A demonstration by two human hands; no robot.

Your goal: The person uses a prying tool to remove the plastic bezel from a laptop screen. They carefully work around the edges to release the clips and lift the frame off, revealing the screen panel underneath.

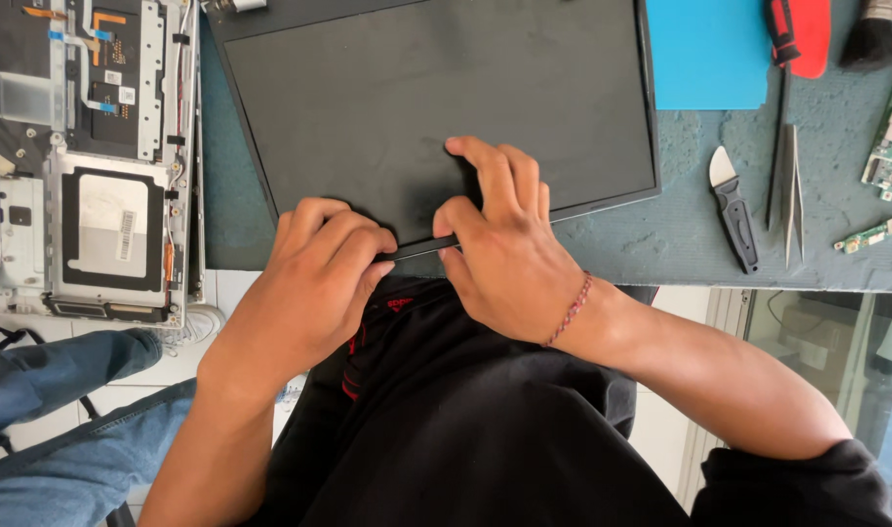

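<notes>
Screen panel [436, 98] (flat, matte black) — near edge | both hands pinching: left hand [314, 278], right hand [499, 239]

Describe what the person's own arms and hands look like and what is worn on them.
Both hands are bare, no gloves or rings visible. The left hand and its forearm carry nothing. The right hand has a thin red braided bracelet at the wrist. The right forearm is bare up to a pushed-up black sleeve near the elbow. No left sleeve shows in view.

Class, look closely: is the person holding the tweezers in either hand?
No. The tweezers lie on the table, while both the left hand and right hand grip the dark screen panel.
</notes>
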